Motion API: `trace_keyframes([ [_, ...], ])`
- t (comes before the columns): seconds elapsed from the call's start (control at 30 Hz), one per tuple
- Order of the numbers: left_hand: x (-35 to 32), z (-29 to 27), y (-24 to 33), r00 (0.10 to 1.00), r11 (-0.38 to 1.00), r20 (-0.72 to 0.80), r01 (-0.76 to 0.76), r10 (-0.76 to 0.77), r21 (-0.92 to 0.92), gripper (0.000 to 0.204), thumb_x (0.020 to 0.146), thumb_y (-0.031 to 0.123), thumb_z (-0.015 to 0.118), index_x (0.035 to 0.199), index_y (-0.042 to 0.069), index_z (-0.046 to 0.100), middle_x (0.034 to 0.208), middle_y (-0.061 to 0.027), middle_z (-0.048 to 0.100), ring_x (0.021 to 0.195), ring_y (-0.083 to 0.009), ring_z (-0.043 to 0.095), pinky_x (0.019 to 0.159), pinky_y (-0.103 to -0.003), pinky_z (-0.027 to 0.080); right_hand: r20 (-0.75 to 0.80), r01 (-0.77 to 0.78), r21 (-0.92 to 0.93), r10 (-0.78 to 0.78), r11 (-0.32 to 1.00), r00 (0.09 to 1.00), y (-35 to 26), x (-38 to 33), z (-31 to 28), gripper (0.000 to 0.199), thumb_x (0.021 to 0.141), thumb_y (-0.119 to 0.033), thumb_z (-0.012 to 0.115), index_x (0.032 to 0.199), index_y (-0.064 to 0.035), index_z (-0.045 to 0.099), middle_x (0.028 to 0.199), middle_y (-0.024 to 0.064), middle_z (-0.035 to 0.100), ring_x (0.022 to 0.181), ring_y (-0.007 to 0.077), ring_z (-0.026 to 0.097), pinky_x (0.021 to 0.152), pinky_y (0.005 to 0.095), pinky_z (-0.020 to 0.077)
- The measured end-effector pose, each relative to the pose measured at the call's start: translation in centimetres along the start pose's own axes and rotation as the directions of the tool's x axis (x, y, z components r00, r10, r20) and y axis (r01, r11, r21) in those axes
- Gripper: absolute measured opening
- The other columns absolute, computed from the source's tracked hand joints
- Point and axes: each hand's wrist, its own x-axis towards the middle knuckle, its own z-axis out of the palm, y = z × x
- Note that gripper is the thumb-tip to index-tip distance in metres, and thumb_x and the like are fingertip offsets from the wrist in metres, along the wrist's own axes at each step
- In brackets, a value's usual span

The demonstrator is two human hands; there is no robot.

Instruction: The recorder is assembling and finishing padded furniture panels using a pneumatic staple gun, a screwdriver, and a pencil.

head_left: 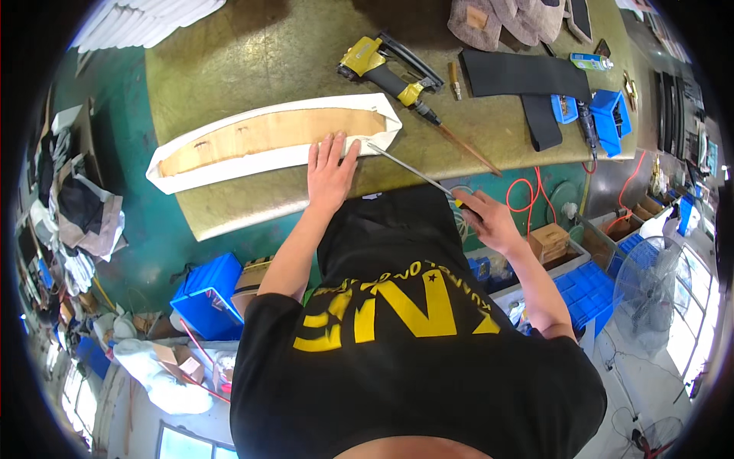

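A long curved wooden panel (267, 138) lies on the bench, bare wood facing up, with white covering (245, 170) folded around its rim. My left hand (332, 172) rests on the panel's near edge toward its right end, fingers stretched out over the white covering. My right hand (491, 220) is closed around the handle of a long thin screwdriver (409, 167). The metal shaft slants up to the left, and its tip meets the white covering just right of my left fingers. Most of the handle is hidden in my grip.
Behind the panel lies a yellow and black staple gun (390, 70) with an air hose (466, 150). Black strips (527, 74), blue small bins (609, 122) and a spray can (591, 61) occupy the bench's right side. Grey fabric pieces (501, 21) lie at the far edge.
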Motion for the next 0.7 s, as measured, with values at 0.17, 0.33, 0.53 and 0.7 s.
trace_keyframes([
  [0.17, -0.3, 0.5, -0.4, 0.999, 1.000, -0.023, -0.028, 0.028, -0.009, 0.052, 0.094, 0.024, 0.071, 0.145, 0.025, 0.061, 0.155, -0.0100, 0.051, 0.146, -0.0323, 0.045, 0.122, -0.051, 0.029, -0.093, 0.020, -0.190, -0.039, 0.982, 0.995, -0.2, -0.5, 3.1, 0.046, 0.097, -0.013, 0.067, 0.141, -0.0229, 0.061, 0.089, 0.0080, 0.057, 0.072, 0.0328, 0.065, 0.060, 0.0447, 0.0527],
  [0.33, -0.1, 0.1, -0.4, 0.999, 0.999, -0.017, -0.034, 0.034, -0.009, 0.053, 0.094, 0.021, 0.070, 0.146, 0.025, 0.060, 0.156, -0.0117, 0.051, 0.147, -0.0328, 0.044, 0.122, -0.051, 0.028, -0.089, -0.016, -0.290, -0.011, 0.957, 0.996, -0.1, -0.1, 3.9, 0.050, 0.097, -0.013, 0.066, 0.144, -0.0260, 0.059, 0.090, 0.0067, 0.057, 0.072, 0.0328, 0.066, 0.059, 0.0461, 0.0529],
  [0.53, -0.3, 0.2, -0.4, 0.999, 1.000, -0.013, -0.030, 0.029, -0.011, 0.054, 0.093, 0.018, 0.068, 0.146, 0.025, 0.059, 0.157, -0.0125, 0.050, 0.148, -0.0325, 0.044, 0.124, -0.049, 0.025, -0.039, -0.051, -0.355, 0.039, 0.933, 0.998, -2.1, 0.4, 2.3, 0.050, 0.096, -0.015, 0.065, 0.145, -0.0268, 0.059, 0.091, 0.0086, 0.060, 0.075, 0.0350, 0.067, 0.062, 0.0487, 0.0543],
  [0.7, -0.2, 0.4, -0.5, 1.000, 1.000, -0.016, -0.026, 0.026, -0.014, 0.055, 0.093, 0.017, 0.068, 0.146, 0.025, 0.059, 0.157, -0.0127, 0.050, 0.148, -0.0317, 0.044, 0.124, -0.049, 0.025, 0.072, -0.073, -0.443, 0.116, 0.894, 0.991, -4.7, 2.7, -1.3, 0.051, 0.095, -0.015, 0.063, 0.145, -0.0256, 0.059, 0.093, 0.0122, 0.065, 0.078, 0.0372, 0.069, 0.065, 0.0506, 0.0553],
])
